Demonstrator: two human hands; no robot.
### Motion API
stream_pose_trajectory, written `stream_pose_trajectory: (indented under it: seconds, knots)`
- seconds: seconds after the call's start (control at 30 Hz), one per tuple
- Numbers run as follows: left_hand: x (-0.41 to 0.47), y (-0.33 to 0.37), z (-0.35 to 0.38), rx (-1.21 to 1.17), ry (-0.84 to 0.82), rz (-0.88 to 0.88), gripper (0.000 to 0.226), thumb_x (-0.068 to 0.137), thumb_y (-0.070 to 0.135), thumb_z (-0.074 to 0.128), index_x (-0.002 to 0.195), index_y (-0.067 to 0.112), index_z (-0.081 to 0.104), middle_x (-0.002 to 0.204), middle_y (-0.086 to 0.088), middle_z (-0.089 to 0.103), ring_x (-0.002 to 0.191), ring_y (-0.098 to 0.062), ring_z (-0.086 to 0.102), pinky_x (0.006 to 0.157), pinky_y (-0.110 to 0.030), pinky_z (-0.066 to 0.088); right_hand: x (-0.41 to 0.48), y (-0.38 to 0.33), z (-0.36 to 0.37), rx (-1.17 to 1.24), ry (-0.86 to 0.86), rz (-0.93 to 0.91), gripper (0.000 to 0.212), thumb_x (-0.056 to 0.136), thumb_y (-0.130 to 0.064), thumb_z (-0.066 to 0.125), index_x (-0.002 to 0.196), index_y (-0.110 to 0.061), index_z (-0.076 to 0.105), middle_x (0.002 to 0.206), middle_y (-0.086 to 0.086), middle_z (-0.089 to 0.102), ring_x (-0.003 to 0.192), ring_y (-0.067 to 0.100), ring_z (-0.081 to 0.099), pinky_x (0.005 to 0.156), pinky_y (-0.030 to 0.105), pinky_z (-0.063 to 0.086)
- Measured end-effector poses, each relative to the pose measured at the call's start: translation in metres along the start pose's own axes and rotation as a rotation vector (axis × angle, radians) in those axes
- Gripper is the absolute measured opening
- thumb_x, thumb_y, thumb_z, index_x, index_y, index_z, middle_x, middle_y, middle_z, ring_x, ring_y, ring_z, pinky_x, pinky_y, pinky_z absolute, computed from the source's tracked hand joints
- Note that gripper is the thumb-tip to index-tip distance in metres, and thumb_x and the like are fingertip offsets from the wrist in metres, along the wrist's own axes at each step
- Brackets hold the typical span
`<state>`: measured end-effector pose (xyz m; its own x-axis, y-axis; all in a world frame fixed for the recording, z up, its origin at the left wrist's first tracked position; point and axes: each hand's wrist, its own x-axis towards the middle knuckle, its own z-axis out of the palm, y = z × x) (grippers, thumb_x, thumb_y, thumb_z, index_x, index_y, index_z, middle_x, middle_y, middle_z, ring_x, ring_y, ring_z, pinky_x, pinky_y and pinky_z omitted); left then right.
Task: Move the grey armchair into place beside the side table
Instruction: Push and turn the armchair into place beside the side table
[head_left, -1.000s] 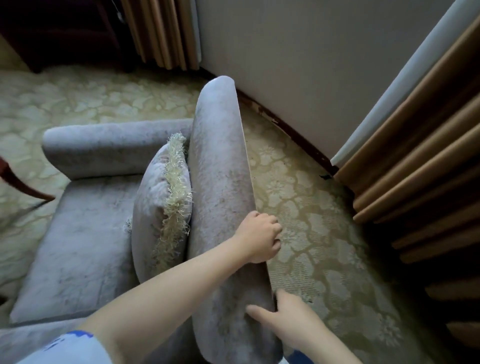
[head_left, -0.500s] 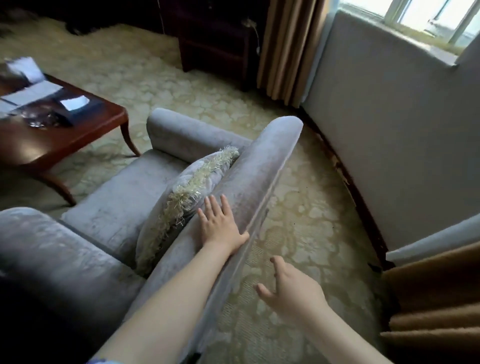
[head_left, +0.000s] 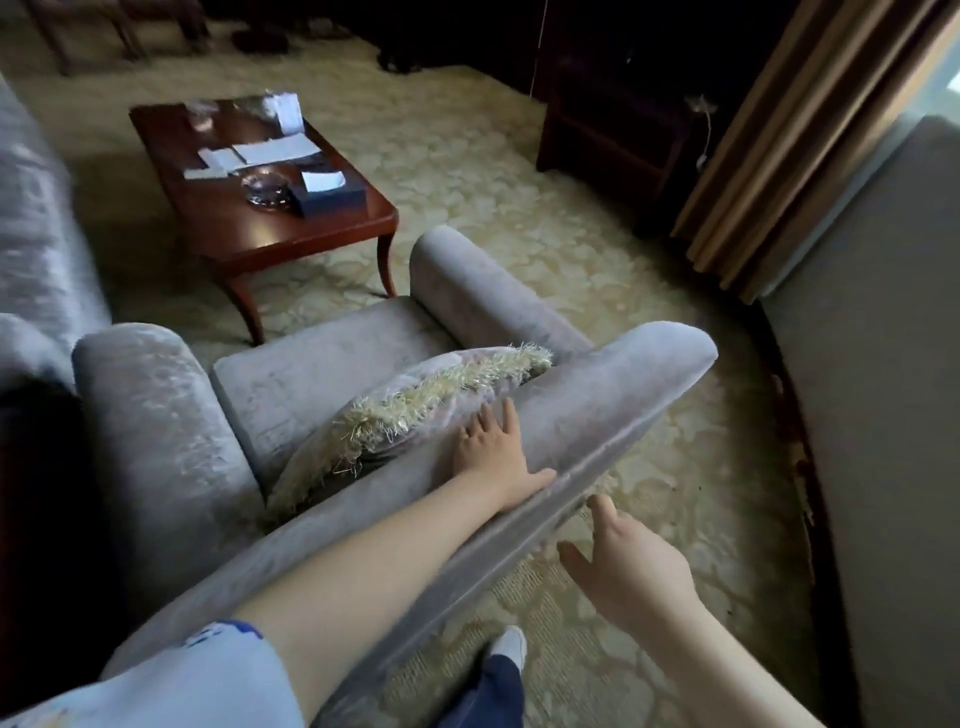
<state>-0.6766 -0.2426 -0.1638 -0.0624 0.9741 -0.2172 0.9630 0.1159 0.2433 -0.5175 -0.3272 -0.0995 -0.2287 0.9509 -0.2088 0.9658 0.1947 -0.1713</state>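
Grey velvet armchair (head_left: 332, 374) stands on the pale patterned carpet (head_left: 467, 171), seen from behind its back. Its two rounded armrests point away toward the dark red wooden coffee table (head_left: 249, 223), which is just beyond the front of the seat. On the seat, a grey cushion with a cream fringe (head_left: 415, 405) leans against the inside of the backrest.

The left hand (head_left: 493, 457) lies flat on the top of the backrest, palm down, with the fingers spread and pointing forward; the fingertips are touching or almost touching the cushion. The hand is not closed around anything, it only presses on the fabric. The right hand (head_left: 623, 566) is behind the backrest, with the fingers apart and holding nothing. Its fingertips are very near the rear edge of the backrest, but I cannot tell if they touch it.

On the coffee table there are some white papers (head_left: 275, 148), a glass ashtray (head_left: 265, 189) and a dark tissue box (head_left: 327, 192). To the right of the armchair is a grey wall (head_left: 872, 415), and brown curtains (head_left: 789, 140) hang beside it. A dark wooden cabinet (head_left: 613, 119) stands by the curtains, well apart from the armchair. At the left edge, part of another grey upholstered seat (head_left: 36, 223) is visible, blurred.
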Motion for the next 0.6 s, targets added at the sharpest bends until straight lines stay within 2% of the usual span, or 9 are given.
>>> stream_pose_trajectory:
  seconds: [0.13,0.23,0.33,0.47,0.6]
  knots:
    - [0.066,0.056,0.002,-0.034,-0.015,0.032,0.104,0.080,0.067,0.043,0.146,0.005,-0.009,0.153,-0.026,0.000,0.142,-0.037,0.005,0.113,-0.051,0.008,0.076,0.039,-0.018,-0.102,0.044,-0.128,0.046,0.086,-0.055,0.039,0.123,-0.029,0.030,0.109,-0.010,0.057,0.089,0.015,0.062,0.055,0.027,0.038]
    - [0.108,0.094,0.002,-0.078,-0.044,0.022,0.096,0.084,0.060,0.043,0.146,0.004,-0.004,0.153,-0.028,0.001,0.141,-0.039,0.003,0.112,-0.054,0.006,0.127,0.076,-0.042,-0.116,0.055,-0.140,0.036,0.087,-0.054,0.039,0.114,-0.030,0.035,0.109,-0.011,0.057,0.089,0.014,0.063,0.054,0.027,0.038]
    - [0.145,0.122,-0.004,-0.136,-0.100,-0.004,0.093,0.086,0.057,0.043,0.147,0.005,-0.005,0.152,-0.029,-0.001,0.142,-0.040,0.001,0.112,-0.054,0.005,0.176,0.111,-0.071,-0.109,0.107,-0.158,0.028,0.089,-0.050,0.037,0.110,-0.032,0.040,0.109,-0.011,0.056,0.091,0.013,0.061,0.057,0.026,0.045]
    - [0.193,0.149,-0.005,-0.191,-0.103,-0.053,0.083,0.091,0.052,0.037,0.147,0.005,-0.003,0.153,-0.028,0.002,0.141,-0.039,0.004,0.113,-0.052,0.008,0.248,0.141,-0.098,-0.193,0.160,-0.260,0.029,0.091,-0.046,0.037,0.113,-0.030,0.046,0.113,-0.010,0.053,0.100,0.014,0.054,0.062,0.026,0.045]
    - [0.232,0.172,0.000,-0.202,-0.067,-0.129,0.074,0.090,0.045,0.032,0.146,0.006,0.004,0.150,-0.026,0.014,0.139,-0.038,0.013,0.111,-0.053,0.013,0.315,0.163,-0.103,-0.250,0.116,-0.382,0.032,0.091,-0.045,0.036,0.118,-0.031,0.044,0.119,-0.009,0.050,0.109,0.014,0.049,0.070,0.026,0.043]
